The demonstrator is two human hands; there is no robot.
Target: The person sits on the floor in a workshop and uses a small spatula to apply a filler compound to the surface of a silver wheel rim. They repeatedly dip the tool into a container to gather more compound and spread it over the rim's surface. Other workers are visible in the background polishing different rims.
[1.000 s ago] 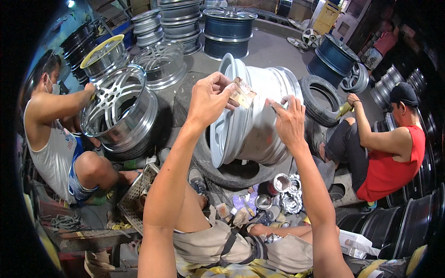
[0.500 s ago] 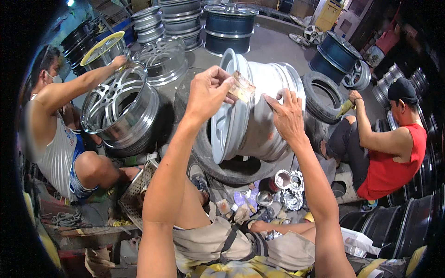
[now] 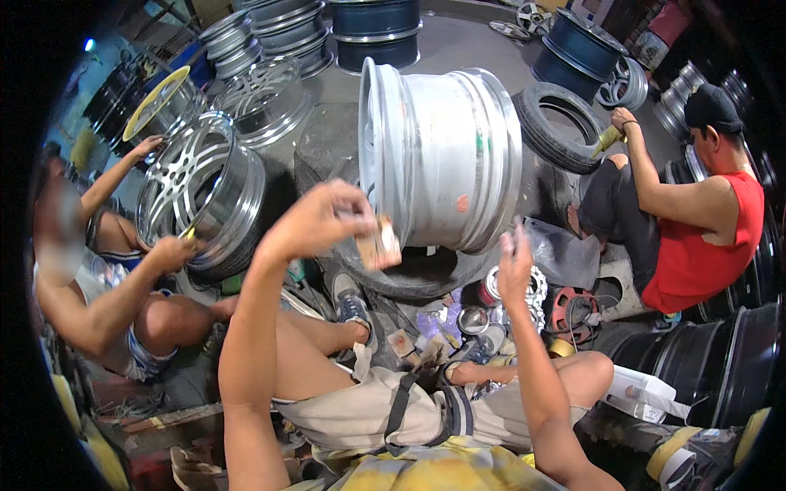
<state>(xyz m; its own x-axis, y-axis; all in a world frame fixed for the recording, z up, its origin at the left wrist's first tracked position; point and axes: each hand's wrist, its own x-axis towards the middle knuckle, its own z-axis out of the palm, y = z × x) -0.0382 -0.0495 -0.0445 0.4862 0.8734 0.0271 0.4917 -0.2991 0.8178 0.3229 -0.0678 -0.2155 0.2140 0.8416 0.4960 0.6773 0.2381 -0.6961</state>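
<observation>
A grey-painted wheel rim (image 3: 446,164) lies on its side on a tyre (image 3: 368,274) in front of me, with orange and green spots on its barrel. My left hand (image 3: 323,214) is closed on a small flat card-like piece (image 3: 379,245), brown and cream, blurred by motion; its exact kind cannot be made out. Hand and piece are just off the rim's lower left edge. My right hand (image 3: 516,266) is raised beside the rim's lower right, apart from it. Its fingers point up, slightly blurred and stretched out, with nothing visible in them.
Below the rim are an open can (image 3: 491,286), a round metal lid (image 3: 473,320) and a red reel (image 3: 573,315). At left a person handles a spoked rim (image 3: 192,176). On the right sits a person in a red top (image 3: 704,237) beside a tyre (image 3: 561,127). Stacked rims (image 3: 377,37) stand behind.
Both my hands have come down and off the rim toward me, the left still with the card-like piece. The person at left has brought a hand to the spoked rim's near side.
</observation>
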